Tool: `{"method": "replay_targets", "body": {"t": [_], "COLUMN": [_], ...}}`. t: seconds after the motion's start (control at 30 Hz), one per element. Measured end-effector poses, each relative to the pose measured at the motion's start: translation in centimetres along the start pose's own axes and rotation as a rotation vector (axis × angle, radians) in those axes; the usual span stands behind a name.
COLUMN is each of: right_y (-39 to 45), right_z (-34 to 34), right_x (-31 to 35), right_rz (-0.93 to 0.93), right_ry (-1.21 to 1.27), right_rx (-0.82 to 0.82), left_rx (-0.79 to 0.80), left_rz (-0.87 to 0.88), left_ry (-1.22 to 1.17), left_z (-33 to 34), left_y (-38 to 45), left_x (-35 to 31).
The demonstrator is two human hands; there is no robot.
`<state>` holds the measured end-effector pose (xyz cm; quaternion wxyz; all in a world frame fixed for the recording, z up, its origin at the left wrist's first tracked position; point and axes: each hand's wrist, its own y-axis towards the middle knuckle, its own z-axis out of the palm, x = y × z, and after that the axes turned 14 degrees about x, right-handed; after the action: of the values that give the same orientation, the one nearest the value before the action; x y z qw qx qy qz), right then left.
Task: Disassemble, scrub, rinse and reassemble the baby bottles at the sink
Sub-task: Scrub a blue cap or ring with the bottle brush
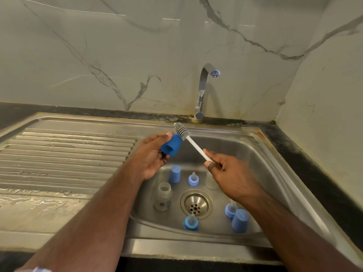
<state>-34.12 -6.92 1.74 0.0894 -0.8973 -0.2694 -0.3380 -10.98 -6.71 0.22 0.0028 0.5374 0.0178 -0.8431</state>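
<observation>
My left hand holds a dark blue bottle cap above the sink basin, its open end facing me. My right hand grips the white handle of a bottle brush; its grey bristle head rests against the cap's far end. In the basin stand an open clear bottle, a second clear bottle partly hidden by my right hand, two light blue caps, and three blue collars with teats.
A chrome tap stands behind the basin with no water running. The drain is at the basin's middle. A wet ribbed draining board extends left. Marble wall behind and on the right; dark counter edge at right.
</observation>
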Motion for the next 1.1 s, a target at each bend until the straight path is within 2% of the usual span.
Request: {"method": "replay_targets", "body": {"t": [0.2, 0.4, 0.53, 0.63, 0.77, 0.93, 1.1], "right_y": [0.0, 0.0, -0.2, -0.4, 0.5, -0.2, 0.4], "right_z": [0.2, 0.1, 0.0, 0.1, -0.3, -0.1, -0.3], "right_x": [0.1, -0.1, 0.0, 0.4, -0.5, -0.1, -0.6], "right_rz": [-0.011, -0.004, -0.025, -0.055, 0.005, -0.062, -0.014], "right_ry": [0.018, 0.030, 0.026, -0.014, -0.051, -0.017, -0.019], "right_rx": [0.014, 0.028, 0.018, 0.039, -0.016, 0.035, -0.021], "left_rx": [0.001, -0.011, -0.040, -0.017, 0.030, 0.014, 0.054], "left_rz": [0.033, 0.073, 0.093, 0.078, 0.057, 0.072, 0.081], "left_ry": [-0.196, -0.063, -0.094, -0.102, -0.032, -0.047, -0.126], "left_z": [0.4, 0.6, 0.2, 0.1, 0.3, 0.2, 0.6], "left_y": [0.0, 0.2, 0.3, 0.3, 0.1, -0.1, -0.5], "left_x": [-0.2, -0.2, -0.2, -0.2, -0.2, -0.4, -0.7]}}
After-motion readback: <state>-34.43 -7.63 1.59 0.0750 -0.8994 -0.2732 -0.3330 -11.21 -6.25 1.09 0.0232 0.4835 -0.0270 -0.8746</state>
